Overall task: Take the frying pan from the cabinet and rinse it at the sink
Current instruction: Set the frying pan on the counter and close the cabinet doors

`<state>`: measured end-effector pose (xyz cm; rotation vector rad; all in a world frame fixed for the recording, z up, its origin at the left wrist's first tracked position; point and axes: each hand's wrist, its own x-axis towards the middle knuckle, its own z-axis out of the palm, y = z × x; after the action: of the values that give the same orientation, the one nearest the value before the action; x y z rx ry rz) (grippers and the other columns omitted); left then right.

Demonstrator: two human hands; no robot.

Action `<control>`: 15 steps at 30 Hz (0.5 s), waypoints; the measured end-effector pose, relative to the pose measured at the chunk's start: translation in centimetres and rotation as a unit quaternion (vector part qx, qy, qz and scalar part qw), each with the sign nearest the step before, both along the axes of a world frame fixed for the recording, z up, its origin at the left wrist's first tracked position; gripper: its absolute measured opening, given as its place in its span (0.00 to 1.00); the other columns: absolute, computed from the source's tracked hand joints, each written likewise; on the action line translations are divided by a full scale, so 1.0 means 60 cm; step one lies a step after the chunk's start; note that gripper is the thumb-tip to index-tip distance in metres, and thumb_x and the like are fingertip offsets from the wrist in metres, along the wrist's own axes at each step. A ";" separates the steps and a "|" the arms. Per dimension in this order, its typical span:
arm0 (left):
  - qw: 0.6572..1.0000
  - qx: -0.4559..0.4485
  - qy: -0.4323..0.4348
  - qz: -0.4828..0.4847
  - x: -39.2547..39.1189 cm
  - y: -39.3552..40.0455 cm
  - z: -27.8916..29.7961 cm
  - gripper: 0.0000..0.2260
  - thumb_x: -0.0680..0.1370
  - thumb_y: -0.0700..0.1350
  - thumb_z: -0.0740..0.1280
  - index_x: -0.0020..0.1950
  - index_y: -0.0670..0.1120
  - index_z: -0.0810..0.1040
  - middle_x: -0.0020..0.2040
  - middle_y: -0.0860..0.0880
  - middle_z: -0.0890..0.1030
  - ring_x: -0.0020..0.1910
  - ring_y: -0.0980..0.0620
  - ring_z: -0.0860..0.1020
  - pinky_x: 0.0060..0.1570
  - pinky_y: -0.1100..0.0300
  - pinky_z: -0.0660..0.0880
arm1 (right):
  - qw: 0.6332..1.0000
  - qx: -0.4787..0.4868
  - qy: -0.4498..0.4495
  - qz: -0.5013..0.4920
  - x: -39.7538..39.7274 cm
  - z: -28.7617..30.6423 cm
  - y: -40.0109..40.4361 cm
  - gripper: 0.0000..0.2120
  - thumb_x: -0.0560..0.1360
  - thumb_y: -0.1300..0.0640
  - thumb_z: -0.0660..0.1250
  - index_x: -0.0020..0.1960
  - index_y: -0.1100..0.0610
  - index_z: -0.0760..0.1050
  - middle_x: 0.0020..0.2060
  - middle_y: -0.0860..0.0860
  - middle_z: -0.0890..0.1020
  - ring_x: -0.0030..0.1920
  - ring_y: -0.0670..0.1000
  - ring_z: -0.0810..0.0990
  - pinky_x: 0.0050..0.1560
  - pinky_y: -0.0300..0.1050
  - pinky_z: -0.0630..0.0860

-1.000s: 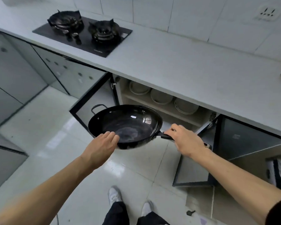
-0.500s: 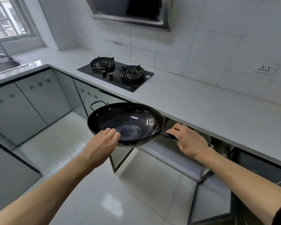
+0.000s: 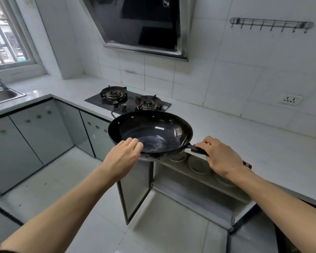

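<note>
You hold the black frying pan (image 3: pixel 150 135) level in mid-air in front of the open cabinet (image 3: pixel 190 181), your right hand (image 3: pixel 220 157) wrapped round its long handle at 3 o'clock and your left hand (image 3: pixel 122 159) gripping the near rim at 7 o'clock, fingers hooked over the edge. The fetch looks done and the carry is in hand. The sink (image 3: pixel 2 96) lies well apart at 9 o'clock, so next turn left, keep both grips and clear the gas hob (image 3: pixel 128 102).

Bright daylight from window (image 3: pixel 6 39); glare in frying pan (image 3: pixel 150 132); edges bowed.
</note>
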<state>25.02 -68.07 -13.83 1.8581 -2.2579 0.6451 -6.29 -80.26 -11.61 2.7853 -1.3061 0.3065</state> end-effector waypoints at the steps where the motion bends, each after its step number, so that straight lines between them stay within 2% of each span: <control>1: 1.000 0.000 -0.004 0.002 0.002 -0.022 -0.002 0.03 0.77 0.40 0.65 0.48 0.46 0.72 0.43 0.48 0.72 0.41 0.48 0.71 0.40 0.56 0.71 | 1.000 -0.002 -0.002 -0.001 0.003 -0.005 -0.023 0.23 0.75 0.64 0.64 0.65 0.43 0.70 0.55 0.44 0.72 0.52 0.50 0.74 0.44 0.49 0.78; 7: 0.999 0.010 -0.031 -0.006 0.014 -0.154 -0.009 0.02 0.78 0.41 0.65 0.48 0.46 0.72 0.43 0.49 0.72 0.40 0.49 0.70 0.40 0.56 0.71 | 1.000 0.024 -0.012 -0.007 0.010 -0.037 -0.151 0.25 0.74 0.64 0.66 0.65 0.42 0.70 0.54 0.43 0.71 0.51 0.49 0.74 0.41 0.44 0.76; 11: 0.999 0.027 -0.028 -0.010 0.012 -0.239 -0.011 0.06 0.76 0.40 0.67 0.48 0.46 0.71 0.43 0.49 0.72 0.41 0.49 0.70 0.40 0.56 0.71 | 0.999 0.034 -0.020 -0.025 0.005 -0.042 -0.215 0.24 0.76 0.64 0.65 0.66 0.43 0.69 0.55 0.44 0.72 0.50 0.49 0.75 0.41 0.43 0.76; 15: 0.997 0.041 -0.038 -0.045 0.008 -0.320 -0.017 0.07 0.75 0.41 0.69 0.47 0.47 0.71 0.42 0.50 0.72 0.39 0.50 0.70 0.37 0.57 0.71 | 0.998 0.040 -0.011 -0.052 -0.006 -0.050 -0.270 0.25 0.75 0.64 0.66 0.66 0.42 0.69 0.55 0.44 0.72 0.48 0.49 0.75 0.37 0.41 0.75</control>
<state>25.52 -87.27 -14.84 1.7842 -2.4349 0.6285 -6.68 -96.45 -14.60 2.7717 -1.4957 0.2865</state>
